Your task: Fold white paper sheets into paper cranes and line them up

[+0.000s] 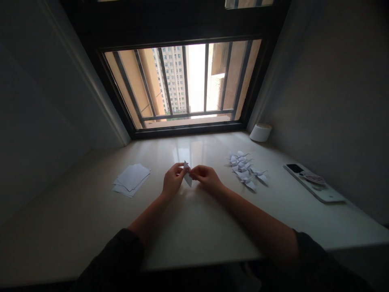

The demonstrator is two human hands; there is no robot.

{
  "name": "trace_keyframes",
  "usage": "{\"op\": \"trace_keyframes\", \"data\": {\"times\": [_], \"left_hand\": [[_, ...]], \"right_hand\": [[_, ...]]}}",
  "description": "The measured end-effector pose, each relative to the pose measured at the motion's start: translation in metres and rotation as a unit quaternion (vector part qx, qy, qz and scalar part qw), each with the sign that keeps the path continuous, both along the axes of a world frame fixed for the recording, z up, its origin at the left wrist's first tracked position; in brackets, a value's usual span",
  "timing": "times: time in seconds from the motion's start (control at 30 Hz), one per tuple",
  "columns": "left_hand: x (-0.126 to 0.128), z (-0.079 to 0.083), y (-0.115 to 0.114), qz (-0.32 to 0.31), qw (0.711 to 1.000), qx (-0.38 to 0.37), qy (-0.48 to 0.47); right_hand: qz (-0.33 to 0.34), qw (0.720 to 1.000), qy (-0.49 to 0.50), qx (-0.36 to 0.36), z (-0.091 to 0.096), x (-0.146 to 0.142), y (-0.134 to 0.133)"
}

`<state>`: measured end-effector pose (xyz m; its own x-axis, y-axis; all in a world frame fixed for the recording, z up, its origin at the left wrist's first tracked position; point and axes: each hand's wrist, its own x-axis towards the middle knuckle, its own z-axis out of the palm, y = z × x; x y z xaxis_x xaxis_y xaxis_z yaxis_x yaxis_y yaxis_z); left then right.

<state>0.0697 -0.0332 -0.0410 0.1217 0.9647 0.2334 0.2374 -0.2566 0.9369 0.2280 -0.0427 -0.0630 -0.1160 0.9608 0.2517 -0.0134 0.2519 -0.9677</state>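
Note:
Between my two hands, a little above the pale sill, is a small piece of folded white paper (pixel 188 179) with pointed ends. My left hand (pixel 174 178) pinches it from the left, the thumb against its face. From the right, the thumb and fingers of my right hand (pixel 206 175) close on its edge near the middle. Left of my hands lies a loose stack of white paper sheets (pixel 132 178). Several folded paper cranes (pixel 243 166) are clustered to the right, wings and thin points sticking out.
A white phone (pixel 316 184) lies near the right wall with a round grip on its back. Beside the window frame (pixel 188 132) stands a white, cup-like object (pixel 260 132). The glossy sill (pixel 194 239) ends in a front edge close to my body.

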Motion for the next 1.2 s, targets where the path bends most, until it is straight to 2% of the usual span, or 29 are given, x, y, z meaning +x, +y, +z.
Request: {"op": "trace_keyframes", "data": {"times": [0.1,0.2,0.4,0.57,0.73,0.93,1.2], "left_hand": [[0.001,0.002,-0.002,-0.02,0.999,-0.016,-0.024],[0.004,0.006,-0.007,-0.027,0.999,0.002,-0.023],[0.006,0.014,-0.013,-0.013,0.998,0.064,0.02],[0.004,0.013,-0.009,0.0,0.998,0.064,0.012],[0.004,0.011,-0.007,-0.018,0.998,0.052,-0.01],[0.003,0.01,-0.005,-0.031,0.999,0.032,-0.023],[0.002,0.005,-0.005,-0.043,0.998,0.041,-0.033]], "right_hand": [[-0.011,0.999,0.043,-0.012,0.004,0.001,-0.001],[-0.037,0.997,0.065,-0.012,0.01,0.002,-0.002],[-0.084,0.995,0.028,0.049,0.011,0.004,-0.003],[-0.081,0.995,0.05,0.036,0.01,0.002,-0.004],[-0.053,0.995,0.081,0.012,0.012,0.001,-0.002],[-0.009,0.997,0.074,-0.012,0.012,0.004,-0.001],[-0.034,0.993,0.111,-0.017,0.01,0.005,0.0]]}}
